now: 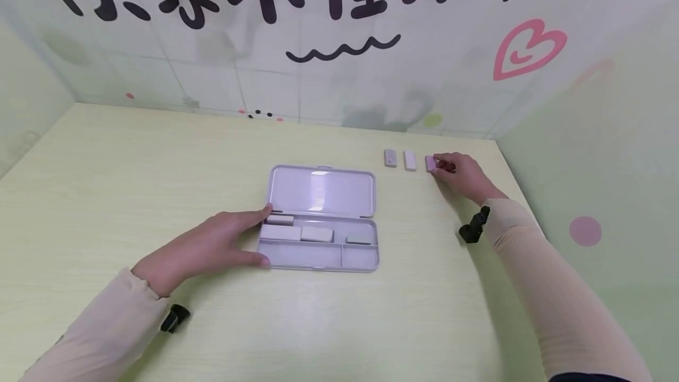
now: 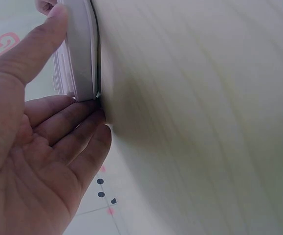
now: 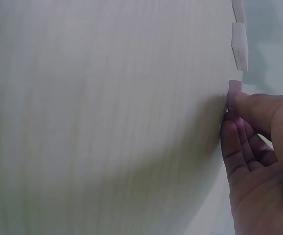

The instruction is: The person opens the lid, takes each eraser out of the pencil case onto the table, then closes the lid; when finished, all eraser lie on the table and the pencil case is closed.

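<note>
A pale lilac pencil case (image 1: 321,243) lies on the table with its lid (image 1: 321,190) folded back. My left hand (image 1: 212,243) spans the case's left end, with straight fingers touching near the hinge and the thumb at the front corner. At the back right, my right hand (image 1: 461,175) pinches a purple eraser (image 1: 429,163) between thumb and fingers, close to the tabletop. Left of it stand a white eraser (image 1: 409,160) and a grey eraser (image 1: 390,158) in a row. Several pale erasers, among them a white one (image 1: 316,234), lie in the case's rear compartment.
The light wood table (image 1: 159,164) meets a printed wall (image 1: 297,87) behind the erasers and another wall (image 1: 583,181) at the right. Dividers (image 1: 342,255) split the case's front part in two.
</note>
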Available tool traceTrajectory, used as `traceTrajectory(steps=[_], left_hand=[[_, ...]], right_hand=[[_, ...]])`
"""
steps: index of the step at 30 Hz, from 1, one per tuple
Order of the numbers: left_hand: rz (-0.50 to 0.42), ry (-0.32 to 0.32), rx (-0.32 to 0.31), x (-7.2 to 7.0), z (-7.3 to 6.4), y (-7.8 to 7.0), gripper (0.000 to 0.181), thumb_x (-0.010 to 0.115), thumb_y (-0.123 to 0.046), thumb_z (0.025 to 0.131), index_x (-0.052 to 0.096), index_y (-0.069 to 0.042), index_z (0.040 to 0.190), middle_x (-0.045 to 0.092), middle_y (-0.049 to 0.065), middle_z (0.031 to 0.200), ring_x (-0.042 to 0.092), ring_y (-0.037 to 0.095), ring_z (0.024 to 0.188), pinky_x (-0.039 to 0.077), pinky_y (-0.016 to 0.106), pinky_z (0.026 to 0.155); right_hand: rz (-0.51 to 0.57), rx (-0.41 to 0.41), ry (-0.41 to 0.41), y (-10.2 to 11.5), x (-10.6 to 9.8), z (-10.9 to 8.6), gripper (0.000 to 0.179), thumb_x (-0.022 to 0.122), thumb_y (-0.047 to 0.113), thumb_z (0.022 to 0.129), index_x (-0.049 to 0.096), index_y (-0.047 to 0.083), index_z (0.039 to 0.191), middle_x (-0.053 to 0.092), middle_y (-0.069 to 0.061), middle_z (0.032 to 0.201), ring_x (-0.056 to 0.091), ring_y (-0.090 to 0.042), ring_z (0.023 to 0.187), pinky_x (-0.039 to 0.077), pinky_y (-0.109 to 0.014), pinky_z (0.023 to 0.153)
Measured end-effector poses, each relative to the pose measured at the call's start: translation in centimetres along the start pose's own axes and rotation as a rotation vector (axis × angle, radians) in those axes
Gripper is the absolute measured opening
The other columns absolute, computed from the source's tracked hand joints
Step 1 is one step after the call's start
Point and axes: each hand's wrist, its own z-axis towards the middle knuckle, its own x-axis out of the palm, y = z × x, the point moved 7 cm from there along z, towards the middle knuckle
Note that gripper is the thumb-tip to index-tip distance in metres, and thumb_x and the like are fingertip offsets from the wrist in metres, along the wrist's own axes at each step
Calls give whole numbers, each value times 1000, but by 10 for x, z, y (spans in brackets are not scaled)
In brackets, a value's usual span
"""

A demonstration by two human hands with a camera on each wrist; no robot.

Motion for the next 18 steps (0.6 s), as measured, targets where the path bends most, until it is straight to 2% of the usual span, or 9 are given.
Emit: traceTrajectory(steps=[7, 11, 14, 18], left_hand=[[-2, 3, -7, 0, 0, 0, 103, 86, -48, 84, 35, -2, 162, 48, 18, 162, 49, 40, 148, 46, 59, 118], [-4, 3, -7, 1, 1, 1, 103, 85, -47, 84, 34, -2, 162, 47, 18, 162, 48, 40, 149, 45, 60, 119], [1, 2, -6, 1, 1, 1, 103, 85, -47, 85, 35, -1, 161, 48, 19, 162, 48, 41, 149, 44, 60, 119], [4, 4, -10, 1, 1, 1, 103, 86, -46, 85, 35, 0, 161, 48, 19, 162, 48, 41, 149, 44, 60, 119]], right_hand=[[10, 42, 20, 0, -1, -3, 57, 56, 18, 109, 39, -12, 155, 59, -34, 137, 57, -45, 128, 51, -57, 109], [-19, 33, 18, 0, -3, -8, 58, 54, 16, 109, 36, -15, 154, 58, -37, 136, 58, -49, 127, 51, -59, 109], [-37, -19, -41, 6, -7, -13, 53, 54, 12, 107, 41, -17, 150, 60, -37, 128, 61, -50, 120, 53, -60, 105], [-24, -139, -185, 29, -13, -26, 37, 55, 7, 106, 57, -15, 135, 64, -30, 114, 64, -43, 105, 56, -56, 94]])
